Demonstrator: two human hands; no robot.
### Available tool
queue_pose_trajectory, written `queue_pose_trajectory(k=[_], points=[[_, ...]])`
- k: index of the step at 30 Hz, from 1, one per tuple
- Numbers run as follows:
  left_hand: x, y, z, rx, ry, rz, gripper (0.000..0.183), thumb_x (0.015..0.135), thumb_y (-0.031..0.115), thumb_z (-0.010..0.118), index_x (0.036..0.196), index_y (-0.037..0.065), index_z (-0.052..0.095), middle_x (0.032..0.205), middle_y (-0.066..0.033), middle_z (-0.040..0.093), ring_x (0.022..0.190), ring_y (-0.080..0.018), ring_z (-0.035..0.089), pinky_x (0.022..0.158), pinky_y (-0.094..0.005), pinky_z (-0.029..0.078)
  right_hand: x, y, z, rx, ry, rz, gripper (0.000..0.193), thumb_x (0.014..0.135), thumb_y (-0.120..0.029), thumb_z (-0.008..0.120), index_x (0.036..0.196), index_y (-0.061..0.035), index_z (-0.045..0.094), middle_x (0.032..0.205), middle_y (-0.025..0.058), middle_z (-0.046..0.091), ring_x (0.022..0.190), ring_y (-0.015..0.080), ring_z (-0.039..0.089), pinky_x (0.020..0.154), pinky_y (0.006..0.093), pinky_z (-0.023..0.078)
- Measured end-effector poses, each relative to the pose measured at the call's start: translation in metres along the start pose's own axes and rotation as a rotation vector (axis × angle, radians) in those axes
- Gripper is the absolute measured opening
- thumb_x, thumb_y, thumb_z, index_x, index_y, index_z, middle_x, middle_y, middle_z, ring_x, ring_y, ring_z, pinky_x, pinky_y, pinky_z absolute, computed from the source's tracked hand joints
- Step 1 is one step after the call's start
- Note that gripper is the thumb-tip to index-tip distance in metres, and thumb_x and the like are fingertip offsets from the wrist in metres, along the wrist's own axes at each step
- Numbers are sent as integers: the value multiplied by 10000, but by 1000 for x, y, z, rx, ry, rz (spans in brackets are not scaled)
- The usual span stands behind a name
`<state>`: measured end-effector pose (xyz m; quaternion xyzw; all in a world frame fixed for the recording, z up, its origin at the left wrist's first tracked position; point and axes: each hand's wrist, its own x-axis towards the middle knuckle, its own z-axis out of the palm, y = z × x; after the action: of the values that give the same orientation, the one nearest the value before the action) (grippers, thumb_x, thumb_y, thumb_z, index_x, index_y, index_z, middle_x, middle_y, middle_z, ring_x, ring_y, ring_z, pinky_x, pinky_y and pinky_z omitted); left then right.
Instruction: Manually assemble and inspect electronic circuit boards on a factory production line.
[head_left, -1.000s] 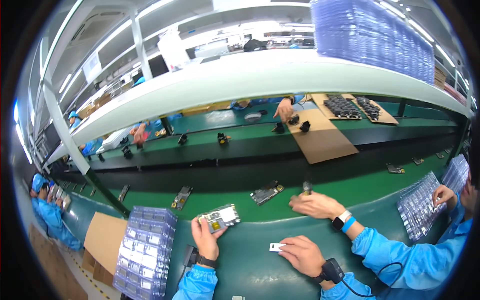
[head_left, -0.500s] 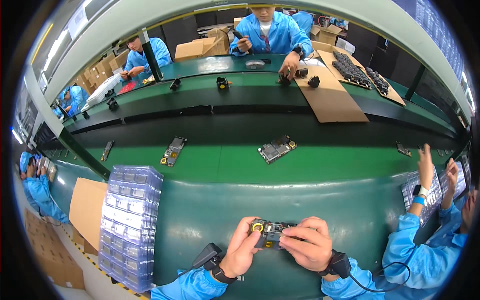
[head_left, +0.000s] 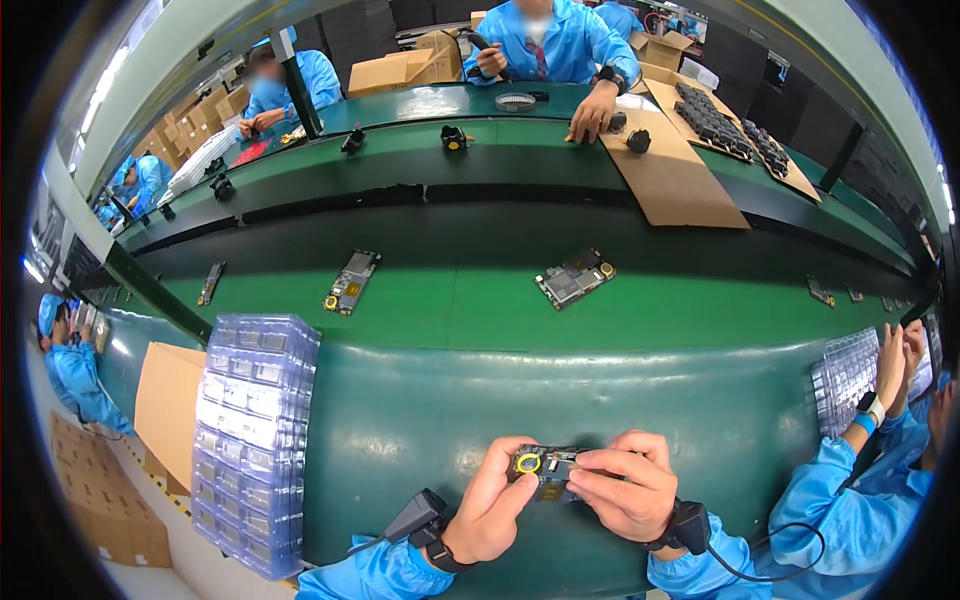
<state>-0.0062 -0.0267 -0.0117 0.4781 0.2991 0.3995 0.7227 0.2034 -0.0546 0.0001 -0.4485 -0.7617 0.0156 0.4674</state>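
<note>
A small dark circuit board [head_left: 550,490] with a yellow ring and gold contacts is held between my two hands, just above the green work table. My left hand [head_left: 490,505] pinches its left end, the thumb beside the yellow ring. Over the right end my right hand [head_left: 630,490] is closed, thumb and fingers pressed together on the board's upper face. Those fingers hide part of the board, and whether they also hold a small part cannot be seen.
Similar boards [head_left: 575,280] lie along the green belt [head_left: 450,310] ahead. Stacked clear plastic trays [head_left: 255,440] stand left, beside a cardboard box [head_left: 168,410]. At right are a co-worker's hands [head_left: 893,365] near another tray [head_left: 845,380]. Across, another person's hand [head_left: 595,112] rests near black parts [head_left: 638,141].
My hands keep their grip on the board, which looks slightly more tilted. The boards on the belt sit a little farther right. The right-hand co-worker's hands have come closer together.
</note>
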Motion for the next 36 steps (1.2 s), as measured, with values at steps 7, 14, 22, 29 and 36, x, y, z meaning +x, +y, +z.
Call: queue_pose_trajectory(k=[7,14,22,29,36], points=[[0,1,0,59,-2,16,346,1027,53,470,1356,-30,404,1250,-100,539,1152,-149,499,1028,-315,399,1,0,1,4,1,0,353,663,-93,899,996,-154,799,1082,-26,736,940,201,579,799,305,515],[0,1,0,51,-2,14,354,1024,62,474,1356,-32,399,1246,-107,538,1150,-155,499,1035,-321,395,1,2,2,20,7,-2,346,669,-88,899,994,-148,796,1075,-24,736,933,194,577,794,318,515],[0,1,3,132,23,42,332,1029,59,498,1339,-25,412,1195,-87,544,1078,-122,508,969,-292,430,3,0,1,26,0,0,343,671,-89,896,995,-144,798,1073,-23,736,932,192,575,794,327,517],[-1,-3,10,176,147,100,266,1025,92,601,1247,3,485,1024,-11,584,849,-25,516,714,-206,468,1,1,2,36,-3,-45,352,654,-88,887,992,-140,802,1090,-27,734,925,186,564,783,347,524],[-4,-6,8,257,210,103,187,1012,94,618,1132,11,501,979,-28,622,861,-50,564,759,-230,489,-2,-1,3,35,-9,-62,346,662,-107,889,994,-146,802,1099,-35,732,933,183,559,797,351,521]])
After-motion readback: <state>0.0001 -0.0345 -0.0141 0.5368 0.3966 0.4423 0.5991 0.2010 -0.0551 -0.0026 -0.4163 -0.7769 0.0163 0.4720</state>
